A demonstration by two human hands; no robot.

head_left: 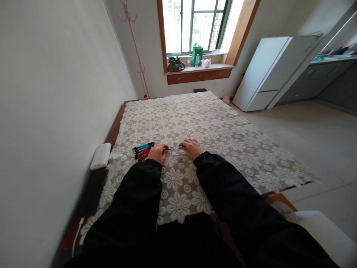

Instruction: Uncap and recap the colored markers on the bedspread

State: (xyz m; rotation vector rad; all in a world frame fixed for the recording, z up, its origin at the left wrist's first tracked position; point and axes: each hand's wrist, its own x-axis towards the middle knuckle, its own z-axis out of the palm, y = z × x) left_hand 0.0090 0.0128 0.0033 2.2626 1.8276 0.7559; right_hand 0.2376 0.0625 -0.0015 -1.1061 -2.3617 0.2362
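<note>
I had a floral lace tablecloth (178,121) below, white wall (55,74) at left, window (186,28) ahead. Left hand (158,153) was curled, pinching a dark piece (168,149); pen pile (142,150) lay just left. Right hand (192,148) was curled, pinching a blue piece (180,147).

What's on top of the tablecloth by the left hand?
A bunch of pens, red and blue-green ones among them, lies beside the left hand. Whatever the hand and black sleeve cover can't be seen.
</note>
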